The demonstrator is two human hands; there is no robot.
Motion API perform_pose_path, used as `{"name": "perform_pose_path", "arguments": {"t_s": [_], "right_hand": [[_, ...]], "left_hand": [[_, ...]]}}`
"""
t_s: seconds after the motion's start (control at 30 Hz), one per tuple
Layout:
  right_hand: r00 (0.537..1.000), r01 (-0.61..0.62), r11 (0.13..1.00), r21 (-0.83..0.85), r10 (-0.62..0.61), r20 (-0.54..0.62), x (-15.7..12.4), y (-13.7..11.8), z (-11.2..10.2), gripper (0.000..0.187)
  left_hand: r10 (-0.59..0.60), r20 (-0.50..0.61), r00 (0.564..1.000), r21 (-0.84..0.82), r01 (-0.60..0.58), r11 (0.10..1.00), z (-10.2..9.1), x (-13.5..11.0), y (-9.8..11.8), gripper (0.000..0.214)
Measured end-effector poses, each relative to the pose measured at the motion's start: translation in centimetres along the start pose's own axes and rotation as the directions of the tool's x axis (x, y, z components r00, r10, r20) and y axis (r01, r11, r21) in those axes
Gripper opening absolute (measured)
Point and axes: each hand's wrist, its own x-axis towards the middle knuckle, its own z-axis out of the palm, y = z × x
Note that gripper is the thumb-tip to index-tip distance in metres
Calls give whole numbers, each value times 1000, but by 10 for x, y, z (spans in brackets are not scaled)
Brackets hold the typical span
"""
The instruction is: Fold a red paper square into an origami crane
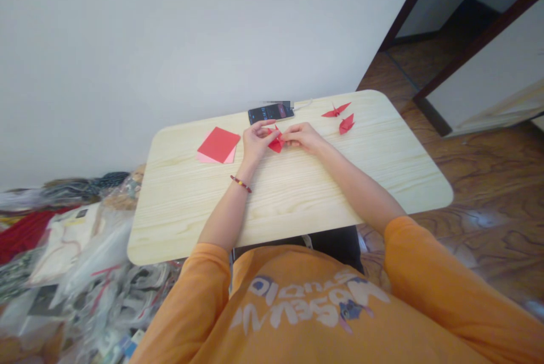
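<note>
Between my hands, just above the table, is a folded red origami crane. My left hand pinches its left side between thumb and fingers, and a beaded bracelet circles that wrist. My right hand closes its fingertips on the crane's right side. Parts of the paper are hidden behind the fingers. To the right lie two more red paper cranes, one with wings spread and one more compact. Left of my hands rests a stack of square paper, red on top with pink showing beneath.
The pale wood-grain table stands against a white wall. A phone with a cable lies at its back edge, close to my left fingers. Plastic bags and cloth are heaped at the left. A doorway opens at the right over wooden floor.
</note>
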Motion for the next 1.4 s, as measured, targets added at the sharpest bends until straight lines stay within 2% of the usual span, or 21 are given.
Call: {"name": "perform_pose_path", "arguments": {"t_s": [0.43, 0.8, 1.0, 1.4], "right_hand": [[999, 2, 1000, -9, -2, -34, -4, -5, 4, 15], [999, 36, 998, -43, -37, -28, -2, -1, -1, 16], [998, 46, 997, -68, -49, -45, -3, -2, 1, 15], [997, 56, 988, -144, -63, -45, -6, -5, 3, 15]], "left_hand": [[-31, 23, 999, -26, 32, 999, -2, 3, -6, 40], [-48, 62, 997, -35, 50, 998, -2, 2, -2, 40], [-37, 43, 998, 16, 37, 999, -2, 0, -1, 37], [-7, 86, 996, 61, 1, 998, -1, 0, -1, 30]]}}
